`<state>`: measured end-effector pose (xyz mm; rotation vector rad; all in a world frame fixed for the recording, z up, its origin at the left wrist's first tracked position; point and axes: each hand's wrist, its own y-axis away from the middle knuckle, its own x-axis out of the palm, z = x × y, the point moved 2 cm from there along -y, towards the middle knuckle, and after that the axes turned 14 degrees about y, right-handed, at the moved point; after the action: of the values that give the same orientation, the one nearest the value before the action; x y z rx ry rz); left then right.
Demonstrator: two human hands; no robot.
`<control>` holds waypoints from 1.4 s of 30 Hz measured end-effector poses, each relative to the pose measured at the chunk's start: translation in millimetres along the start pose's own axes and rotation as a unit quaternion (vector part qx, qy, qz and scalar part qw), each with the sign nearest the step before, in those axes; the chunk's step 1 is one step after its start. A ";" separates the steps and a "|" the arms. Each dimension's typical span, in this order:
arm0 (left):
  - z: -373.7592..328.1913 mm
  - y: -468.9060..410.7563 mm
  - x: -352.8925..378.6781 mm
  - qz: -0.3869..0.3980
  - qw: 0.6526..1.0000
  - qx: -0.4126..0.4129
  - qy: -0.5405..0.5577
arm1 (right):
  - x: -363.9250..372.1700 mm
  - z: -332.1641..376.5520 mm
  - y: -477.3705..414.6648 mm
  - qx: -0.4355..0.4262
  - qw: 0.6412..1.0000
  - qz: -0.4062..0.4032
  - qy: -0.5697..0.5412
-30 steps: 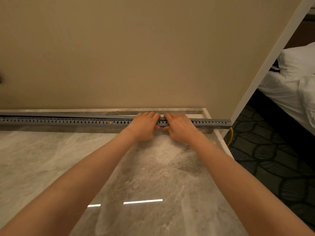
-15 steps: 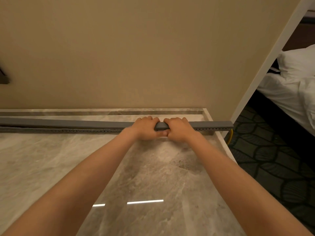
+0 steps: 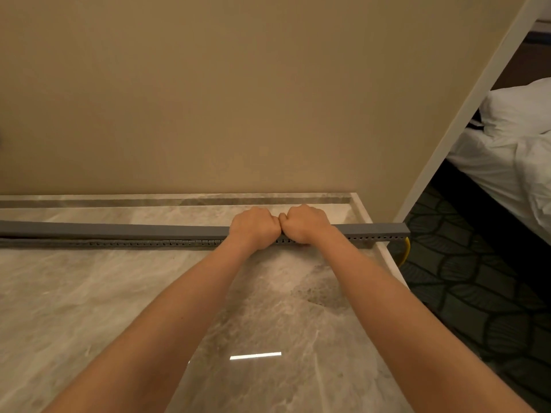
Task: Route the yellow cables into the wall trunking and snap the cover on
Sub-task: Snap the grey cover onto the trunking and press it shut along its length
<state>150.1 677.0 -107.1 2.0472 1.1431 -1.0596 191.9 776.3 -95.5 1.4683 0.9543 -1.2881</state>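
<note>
A long grey slotted trunking lies across the marble floor, parallel to the beige wall. Its smooth grey cover sits along the top; at the left the slotted side shows below it. My left hand and my right hand are side by side, knuckles touching, fingers curled over the cover near the trunking's right part. A yellow cable comes out of the trunking's right end and drops over the floor's edge. The cables inside are hidden.
The marble floor ends in a raised edge at the right, beside dark patterned carpet. A white wall corner rises beyond it. A bed with white linen stands at the far right.
The trunking's slotted side faced up a second ago; now the smooth cover faces up. Both hands have curled into fists over it and come together.
</note>
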 end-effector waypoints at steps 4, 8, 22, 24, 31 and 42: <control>-1.3 2.9 0.3 -0.009 1.000 0.007 -0.014 | 1.8 -0.1 1.6 -0.019 0.999 -0.029 0.030; -0.9 2.3 2.5 -0.021 0.999 0.021 -0.031 | 6.3 3.1 0.0 -0.049 0.995 -0.048 0.076; 2.0 1.9 -2.5 -0.017 0.999 0.024 -0.017 | -0.3 -22.7 9.4 0.024 1.000 -0.016 0.006; -0.3 -2.6 -5.5 0.043 0.999 -0.006 -0.007 | -0.9 -28.0 12.5 0.037 0.999 -0.014 0.022; -12.0 -4.2 5.4 0.057 0.997 0.014 -0.043 | 6.3 -25.4 18.1 0.038 0.993 -0.104 0.040; -14.4 -0.6 9.7 -0.046 0.996 0.046 -0.056 | 6.3 -24.8 16.3 0.035 0.989 -0.128 0.060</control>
<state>158.0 692.5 -107.7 1.9932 1.1607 -1.2778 214.9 795.7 -98.9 1.5272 1.2196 -1.4427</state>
